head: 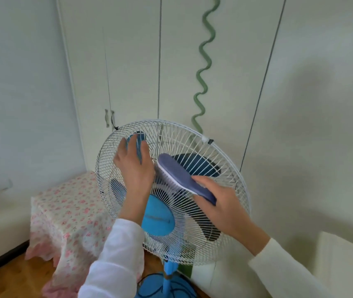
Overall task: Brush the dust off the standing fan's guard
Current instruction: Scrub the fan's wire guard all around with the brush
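Wire guard (220,168) of the standing fan (160,218) tilts up toward me, white and round, in front of the pale cupboard doors (132,61). My left hand (133,166) lies flat against its upper left part, fingers spread on the wires — gripping nothing that I can make out. My right hand (220,203) is closed around the handle end of a blue-backed brush (182,177), whose bristles press onto the guard just above the blue hub (158,218). Dark blades (195,166) show behind the wires. Left of the fan stands a stool under a floral cloth (70,211) — on the wooden floor (10,278).
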A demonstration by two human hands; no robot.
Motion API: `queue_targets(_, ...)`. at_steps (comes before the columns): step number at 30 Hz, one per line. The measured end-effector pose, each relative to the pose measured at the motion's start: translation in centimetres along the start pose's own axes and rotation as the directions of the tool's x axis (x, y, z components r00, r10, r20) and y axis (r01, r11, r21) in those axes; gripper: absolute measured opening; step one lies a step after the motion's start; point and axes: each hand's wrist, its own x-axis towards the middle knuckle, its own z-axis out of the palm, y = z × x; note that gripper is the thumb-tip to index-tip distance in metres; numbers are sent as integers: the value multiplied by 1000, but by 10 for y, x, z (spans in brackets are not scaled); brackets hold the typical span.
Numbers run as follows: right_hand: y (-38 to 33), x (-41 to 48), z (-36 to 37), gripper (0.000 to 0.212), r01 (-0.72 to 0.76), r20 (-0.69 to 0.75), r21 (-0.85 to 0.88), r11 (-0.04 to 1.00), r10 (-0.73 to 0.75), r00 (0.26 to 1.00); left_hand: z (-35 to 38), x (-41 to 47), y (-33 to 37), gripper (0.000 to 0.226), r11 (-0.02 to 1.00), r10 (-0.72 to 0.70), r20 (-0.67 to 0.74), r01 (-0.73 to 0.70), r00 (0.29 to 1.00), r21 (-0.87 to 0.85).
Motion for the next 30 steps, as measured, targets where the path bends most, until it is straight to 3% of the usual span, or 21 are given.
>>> queue_targets(6,-5,18,-29,29,-35,-257,108,993,62,964,24,2,36,31,977,201,13,-201,980,65)
queue_targets(10,-10,40,-45,26,-115,-334,-40,993,95,938,36,7,56,26,922,319,70,-326,945,207)
queue_targets(15,-9,72,-72,29,-250,-220,-109,962,222,950,42,16,69,24,849,391,200,-436,898,299)
queue_targets(20,3,97,-100,27,-400,113,-9,917,398,910,48,17,65,27,779,419,329,-521,846,348)
queue_targets(25,25,84,-108,26,-414,204,234,880,372,905,51,13,61,27,755,451,298,-538,841,376)
queue_targets(30,59,54,-118,35,-474,258,329,817,405,877,54,3,67,27,766,417,273,-496,867,409)
